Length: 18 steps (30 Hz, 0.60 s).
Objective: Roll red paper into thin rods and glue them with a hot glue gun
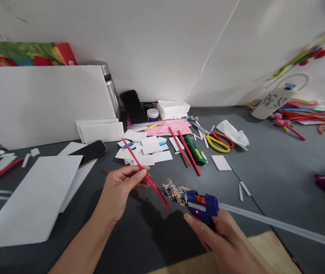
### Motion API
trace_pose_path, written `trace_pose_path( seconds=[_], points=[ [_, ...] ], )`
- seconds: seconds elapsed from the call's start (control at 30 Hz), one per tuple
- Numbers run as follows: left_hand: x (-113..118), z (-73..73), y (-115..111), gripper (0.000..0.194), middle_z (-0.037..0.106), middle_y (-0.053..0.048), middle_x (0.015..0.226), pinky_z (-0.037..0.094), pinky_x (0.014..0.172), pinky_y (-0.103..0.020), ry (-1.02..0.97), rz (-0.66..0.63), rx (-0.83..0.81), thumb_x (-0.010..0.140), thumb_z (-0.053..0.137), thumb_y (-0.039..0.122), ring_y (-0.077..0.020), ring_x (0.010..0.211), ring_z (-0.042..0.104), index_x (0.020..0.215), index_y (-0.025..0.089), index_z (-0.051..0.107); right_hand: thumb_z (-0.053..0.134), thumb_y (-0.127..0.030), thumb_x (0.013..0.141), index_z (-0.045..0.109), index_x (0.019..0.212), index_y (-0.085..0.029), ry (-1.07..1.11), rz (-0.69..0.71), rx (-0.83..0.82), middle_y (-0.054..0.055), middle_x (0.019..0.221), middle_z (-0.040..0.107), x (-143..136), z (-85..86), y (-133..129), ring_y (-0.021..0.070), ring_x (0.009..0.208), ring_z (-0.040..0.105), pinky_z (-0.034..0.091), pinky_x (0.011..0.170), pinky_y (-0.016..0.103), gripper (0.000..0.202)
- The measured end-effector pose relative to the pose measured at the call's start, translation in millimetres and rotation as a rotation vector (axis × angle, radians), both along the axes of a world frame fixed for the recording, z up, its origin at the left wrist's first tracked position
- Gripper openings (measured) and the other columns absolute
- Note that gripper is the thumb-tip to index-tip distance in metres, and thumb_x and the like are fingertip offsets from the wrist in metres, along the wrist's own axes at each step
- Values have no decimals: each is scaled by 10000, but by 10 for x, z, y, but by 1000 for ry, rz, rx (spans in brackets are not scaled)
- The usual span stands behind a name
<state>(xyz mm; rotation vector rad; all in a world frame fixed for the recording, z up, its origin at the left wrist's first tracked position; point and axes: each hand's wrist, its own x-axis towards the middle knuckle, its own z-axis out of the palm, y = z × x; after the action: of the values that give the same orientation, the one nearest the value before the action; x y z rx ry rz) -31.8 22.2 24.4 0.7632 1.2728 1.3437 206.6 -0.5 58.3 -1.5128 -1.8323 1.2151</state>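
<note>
I have the left hand (124, 185) pinched closed on a red strip (152, 183), 7 o'clock from view centre; the right hand (222, 236) wraps a glue gun (191, 198), 5 o'clock. Caution: wavering aim could let the nozzle (165, 188) burn fingers or smear glue.

At the centre of the frame, the left hand (119, 186) has its fingers (137, 178) around a strip (154, 186); just right of it is the tip of the gun (192, 198) in the right hand (221, 236). Behind them on the surface (265, 156), from left to right, lie cards (150, 144), two more strips (189, 153), a knife (196, 149), scissors (221, 134) and a tissue (232, 134). At left, a phone (92, 152) lies by a panel's (34, 198) far corner, before a board (45, 106) with a flask (111, 89) and bag (44, 51) behind. At upper right, a bottle (275, 99) is beside pipe cleaners (299, 115).
</note>
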Motion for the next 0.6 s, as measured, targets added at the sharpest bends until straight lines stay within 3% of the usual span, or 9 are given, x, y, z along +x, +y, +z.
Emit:
trace_pose_path(
  seconds=[0.37,0.6],
  points=[
    [-13,21,19,199,758,-42,698,574,650,-224,-25,47,30,726,810,257,-136,619,688,887,143,790,590,-495,864,599,712,-202,-59,-53,-3,-30,603,486,110,-68,-138,130,562,439,423,521,208,329],
    [-28,24,24,213,756,-46,708,587,674,-251,-36,66,33,730,805,247,-149,646,692,910,136,786,598,-493,859,639,736,-217,-23,-59,12,-31,558,493,97,9,-167,124,502,403,375,430,193,305]
  ],
)
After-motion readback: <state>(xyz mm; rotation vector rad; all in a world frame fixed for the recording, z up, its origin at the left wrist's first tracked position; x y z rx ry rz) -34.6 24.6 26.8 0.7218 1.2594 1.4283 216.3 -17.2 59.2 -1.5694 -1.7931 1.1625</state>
